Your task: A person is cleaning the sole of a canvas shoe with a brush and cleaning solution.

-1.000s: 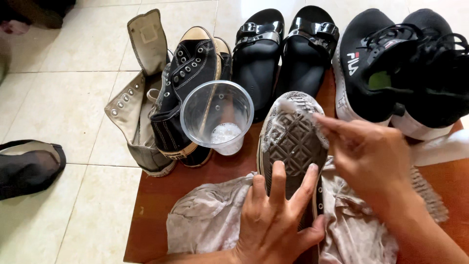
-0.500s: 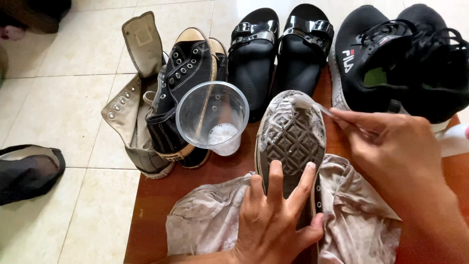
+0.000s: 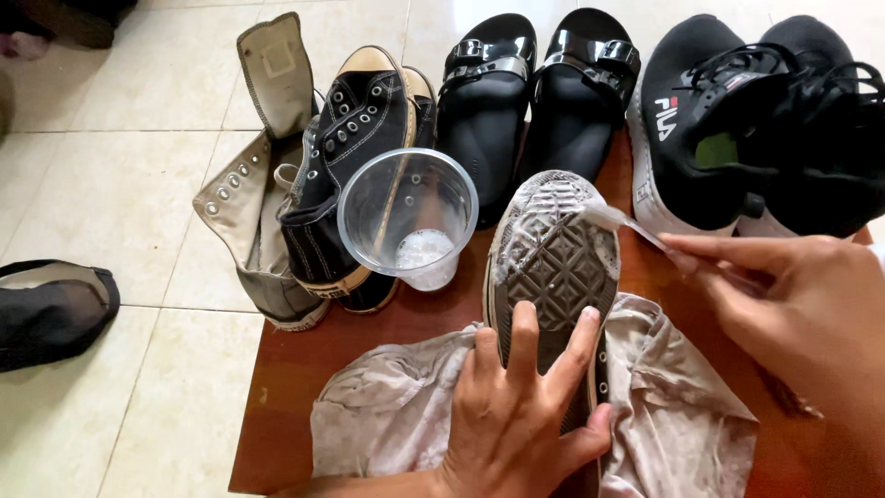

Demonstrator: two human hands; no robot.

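- Left hand (image 3: 521, 415) is spread flat over the heel half of the upturned shoe (image 3: 553, 267), fingers wide, pressing it down sole-up; nothing is enclosed in the hand.
- Right hand (image 3: 793, 314) is pinched narrow round the handle of a white toothbrush (image 3: 619, 221); brush head is laid on the toe edge of the sole, right side.
- Sole is seen wet and foamy around the toe; tread toward the heel is hidden under the left hand.
- Step judged in hand: scrubbing of the sole, toe region being worked.
- Next move judged to call for: short strokes across the tread grooves, shoe kept pinned against sliding, left hand shifted back so the heel half can be reached.
- A stained grey cloth (image 3: 396, 415) is spread beneath the shoe, on a brown wooden table (image 3: 304, 350).
- Clear plastic cup (image 3: 410, 217) with a little foamy liquid stands just left of the shoe's toe.
- Behind the shoe: black sandals (image 3: 535, 83); further right, black trainers (image 3: 737, 120); left of the cup, black high-top sneakers (image 3: 350, 157) and a beige boot (image 3: 253, 212).
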